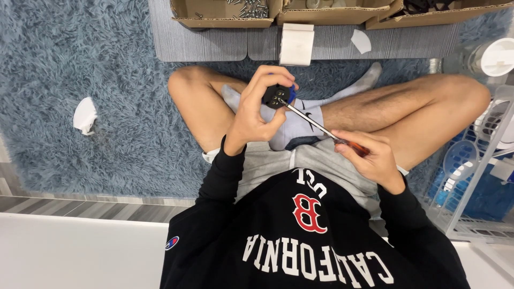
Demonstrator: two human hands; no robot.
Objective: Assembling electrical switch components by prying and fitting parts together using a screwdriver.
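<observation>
We sit cross-legged on the shaggy rug (64,64). Our left hand (257,109) clamps the small black part (276,96) above our lap; our right hand (369,158) pinches the screwdriver (316,126), tip seated in 1 screw. Best kept straight, pressing firmly.

I'm seeing a shaggy blue-grey rug (80,64) covering the floor, cardboard boxes (225,13) lining the top edge, a white wire rack (471,187) sitting at right, striped grey flooring (80,208) showing below, even indoor light.
</observation>
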